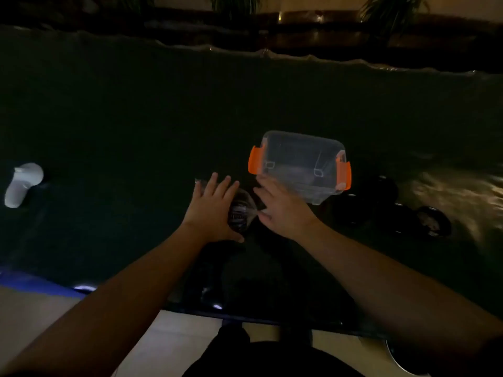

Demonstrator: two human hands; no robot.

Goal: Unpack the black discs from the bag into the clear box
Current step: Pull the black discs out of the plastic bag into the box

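A clear bag (pixel 241 212) with black discs inside lies on the dark table between my hands. My left hand (pixel 213 210) covers its left side, fingers spread, thumb hooked around the near edge. My right hand (pixel 281 210) meets the bag's twisted right end with its thumb, while its fingers reach to the near-left corner of the clear box (pixel 302 164). The box has orange latches, stands open just beyond my right hand, and looks empty. Several loose black discs (pixel 432 221) lie on the table to the right of the box.
A white hand controller (pixel 23 183) lies at the far left of the dark table (pixel 136 131). The table's near edge (pixel 245 318) runs below my forearms, with a pale floor under it. Plants and a ledge stand beyond the far edge.
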